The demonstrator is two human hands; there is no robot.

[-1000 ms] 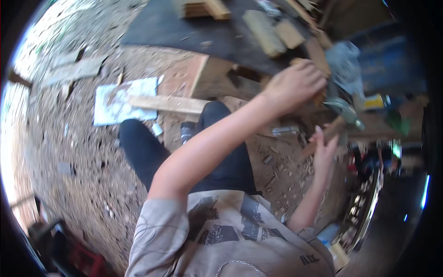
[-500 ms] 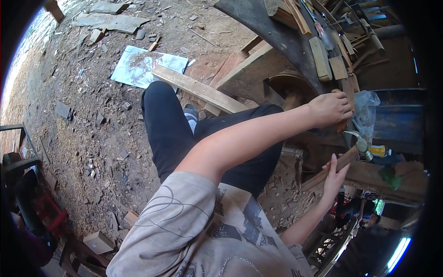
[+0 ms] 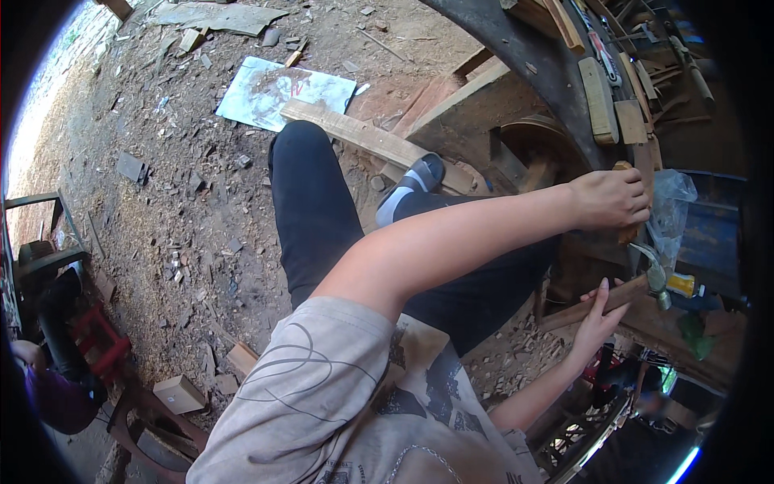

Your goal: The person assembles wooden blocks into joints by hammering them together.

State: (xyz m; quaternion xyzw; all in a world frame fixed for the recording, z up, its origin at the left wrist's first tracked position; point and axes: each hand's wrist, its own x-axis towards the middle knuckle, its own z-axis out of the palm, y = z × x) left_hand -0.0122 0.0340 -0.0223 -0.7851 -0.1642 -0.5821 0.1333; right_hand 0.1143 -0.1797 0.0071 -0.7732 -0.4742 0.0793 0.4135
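Left hand (image 3: 609,199) clenches a wooden piece (image 3: 627,235), right hand (image 3: 595,329) loosely grasps a hammer (image 3: 656,280) near that grip, and a slack swing could bruise those knuckles!

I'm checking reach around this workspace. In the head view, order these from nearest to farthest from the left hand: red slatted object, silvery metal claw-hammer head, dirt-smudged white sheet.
From the left hand:
1. Silvery metal claw-hammer head, below it and slightly right.
2. Dirt-smudged white sheet, on the ground, upper left.
3. Red slatted object, lower left.
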